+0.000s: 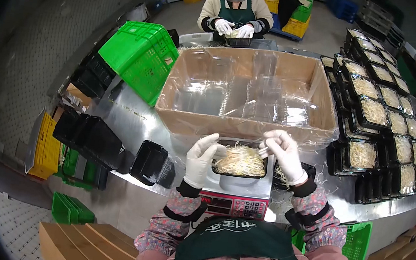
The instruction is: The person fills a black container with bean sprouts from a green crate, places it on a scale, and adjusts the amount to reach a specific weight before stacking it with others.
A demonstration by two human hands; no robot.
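Observation:
A black plastic tray of bean sprouts [240, 161] rests on a digital scale [235, 204] with a red keypad panel, directly in front of me. My left hand [201, 160], in a white glove, is at the tray's left edge with fingers stretched and the thumb apart. At the upper right of the tray is my gloved right hand [286, 158], fingers curled in towards the thumb. Whether anything small is between them is hidden. A second black tray with loose sprouts [285, 177] lies partly under my right hand.
Beyond the scale stands a cardboard box [203, 123] of clear plastic lids [264, 93]. Stacked sprout trays [376, 112] fill the right side. Black trays [92, 139] and a tilted green crate [141, 57] are on the left. Opposite, a gloved co-worker [236, 16] handles another tray.

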